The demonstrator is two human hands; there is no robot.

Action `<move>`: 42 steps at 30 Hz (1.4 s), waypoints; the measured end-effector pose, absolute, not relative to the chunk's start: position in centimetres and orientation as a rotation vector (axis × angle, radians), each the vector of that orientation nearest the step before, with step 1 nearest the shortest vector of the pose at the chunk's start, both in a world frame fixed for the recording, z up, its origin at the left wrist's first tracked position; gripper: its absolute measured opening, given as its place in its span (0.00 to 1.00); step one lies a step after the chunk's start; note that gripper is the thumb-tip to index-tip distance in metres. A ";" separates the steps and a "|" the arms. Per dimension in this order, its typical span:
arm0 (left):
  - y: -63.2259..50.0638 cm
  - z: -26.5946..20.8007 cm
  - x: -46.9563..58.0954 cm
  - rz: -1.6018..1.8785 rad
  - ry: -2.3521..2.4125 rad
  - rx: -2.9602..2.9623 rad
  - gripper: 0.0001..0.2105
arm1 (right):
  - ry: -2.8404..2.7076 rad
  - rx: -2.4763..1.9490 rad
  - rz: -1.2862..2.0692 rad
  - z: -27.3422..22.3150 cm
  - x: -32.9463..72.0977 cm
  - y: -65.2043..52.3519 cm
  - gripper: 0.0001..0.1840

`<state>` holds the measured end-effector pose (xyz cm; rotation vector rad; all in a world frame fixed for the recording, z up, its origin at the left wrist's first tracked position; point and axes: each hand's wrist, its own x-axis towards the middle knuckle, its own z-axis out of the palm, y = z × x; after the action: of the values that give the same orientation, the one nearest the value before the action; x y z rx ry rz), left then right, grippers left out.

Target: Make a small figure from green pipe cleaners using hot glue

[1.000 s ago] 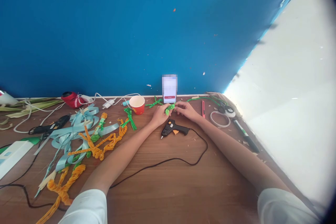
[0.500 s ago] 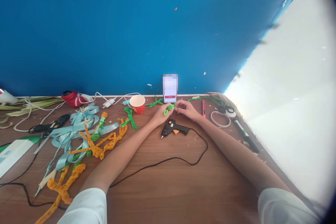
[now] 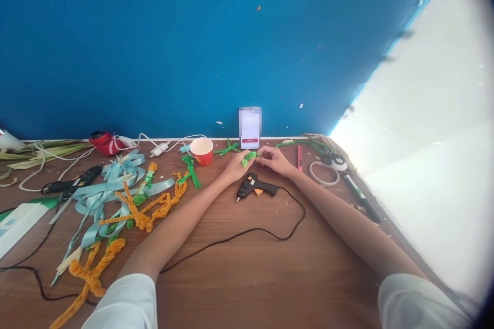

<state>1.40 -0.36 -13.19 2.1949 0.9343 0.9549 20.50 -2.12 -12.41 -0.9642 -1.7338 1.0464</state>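
In front of the upright phone (image 3: 250,131), my left hand (image 3: 236,166) is closed on a coiled light-green pipe cleaner (image 3: 249,158). From the other side my right hand (image 3: 276,161) pinches the end of the same piece, its fingers bent at the tip. Just below both hands a black glue gun (image 3: 256,187) lies on its side, nozzle to the left, with its cord curving across the table. Two darker green pipe-cleaner figures, one beside the paper cup (image 3: 189,171) and one behind it (image 3: 228,148), lie left of my hands.
A red paper cup (image 3: 201,151) stands left of my hands. Orange pipe-cleaner figures (image 3: 143,222) and light-blue ribbon (image 3: 92,204) cover the left side. A red cutter (image 3: 299,158), a white ring (image 3: 324,174) and a marker (image 3: 362,198) lie right.
The green pipe cleaner has turned slightly between my fingers. Both hands stay in nearly the same place, and the whole view has shifted very slightly.
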 end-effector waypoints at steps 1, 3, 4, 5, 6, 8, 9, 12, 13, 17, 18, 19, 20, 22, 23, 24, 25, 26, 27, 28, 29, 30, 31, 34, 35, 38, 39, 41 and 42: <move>-0.3 -13.2 1.4 0.952 0.936 2.197 0.11 | -1.743 -0.967 1.025 -12.4 20.5 -2.1 0.17; -0.3 -13.3 1.4 0.948 0.930 2.197 0.11 | -1.762 -0.972 0.989 -12.4 20.5 -2.2 0.17; -0.3 -13.3 1.3 0.944 0.922 2.197 0.11 | -1.768 -0.972 0.980 -12.4 20.5 -2.2 0.17; -0.3 -13.3 1.3 0.941 0.912 2.196 0.11 | -1.773 -0.971 0.979 -12.4 20.5 -2.2 0.16; -0.3 -13.3 1.3 0.938 0.905 2.196 0.11 | -1.774 -0.971 0.984 -12.5 20.5 -2.2 0.16; -0.3 -13.3 1.3 0.940 0.905 2.199 0.11 | -1.770 -0.964 1.007 -12.6 20.5 -2.1 0.16; -0.4 -13.2 1.4 0.950 0.918 2.203 0.11 | -1.768 -0.958 1.013 -12.6 20.5 -2.1 0.16; -0.7 -12.8 1.4 1.019 0.989 2.190 0.11 | -1.736 -0.948 0.937 -12.6 20.4 -2.0 0.17; -0.9 -12.7 1.5 1.047 1.009 2.170 0.10 | -1.708 -0.959 0.893 -12.6 20.4 -2.0 0.17; -1.2 -12.3 1.4 1.131 1.057 2.090 0.09 | -1.571 -1.034 0.883 -12.6 20.6 -2.1 0.20; -1.2 -12.3 1.4 1.142 1.068 2.092 0.09 | -1.560 -1.040 0.916 -12.6 20.6 -2.2 0.21; -1.1 -12.3 1.4 1.149 1.079 2.103 0.09 | -1.562 -1.038 0.949 -12.6 20.7 -2.2 0.22; -1.1 -12.4 1.4 1.150 1.089 2.119 0.09 | -1.577 -1.031 0.984 -12.6 20.8 -2.2 0.24; -1.1 -12.6 1.4 1.148 1.111 2.161 0.08 | -1.622 -1.016 1.047 -12.5 20.8 -2.2 0.25; -1.1 -12.7 1.5 1.146 1.121 2.189 0.08 | -1.648 -1.009 1.080 -12.5 20.8 -2.2 0.26; -1.1 -12.7 1.5 1.143 1.121 2.221 0.08 | -1.672 -1.000 1.114 -12.5 20.8 -2.1 0.26; -1.1 -12.8 1.5 1.140 1.110 2.255 0.08 | -1.687 -0.991 1.145 -12.5 20.8 -2.1 0.27; -1.2 -12.8 1.5 1.135 1.089 2.288 0.08 | -1.690 -0.984 1.173 -12.5 20.8 -2.0 0.28; -1.2 -12.8 1.4 1.127 1.061 2.315 0.08 | -1.680 -0.981 1.198 -12.5 20.8 -2.0 0.29; -1.2 -12.8 1.4 1.116 1.032 2.334 0.08 | -1.661 -0.980 1.220 -12.6 20.8 -1.9 0.31; -1.2 -12.8 1.3 1.107 1.007 2.344 0.08 | -1.641 -0.985 1.237 -12.6 20.8 -1.8 0.32; -1.2 -12.9 1.3 1.102 0.985 2.350 0.08 | -1.626 -0.995 1.246 -12.7 20.8 -1.7 0.33; -1.1 -12.9 1.3 1.103 0.969 2.351 0.08 | -1.617 -1.008 1.247 -12.7 20.7 -1.7 0.34; -0.9 -13.0 1.2 1.117 0.944 2.345 0.08 | -1.619 -1.042 1.227 -12.7 20.7 -1.6 0.30; -0.9 -13.1 1.2 1.118 0.942 2.341 0.08 | -1.618 -1.048 1.222 -12.6 20.6 -1.6 0.28; -0.7 -13.2 1.2 1.110 0.941 2.337 0.08 | -1.610 -1.054 1.221 -12.5 20.5 -1.7 0.26; -0.7 -13.2 1.2 1.108 0.939 2.337 0.08 | -1.605 -1.057 1.221 -12.4 20.5 -1.8 0.26; -0.6 -13.3 1.2 1.116 0.931 2.340 0.08 | -1.590 -1.064 1.221 -12.4 20.4 -1.8 0.26; -0.6 -13.3 1.2 1.123 0.926 2.341 0.08 | -1.581 -1.069 1.220 -12.3 20.3 -1.8 0.26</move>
<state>1.18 -0.63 -13.29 2.3411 0.9262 1.1233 20.32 -1.81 -12.34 -1.0693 -1.5805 1.2203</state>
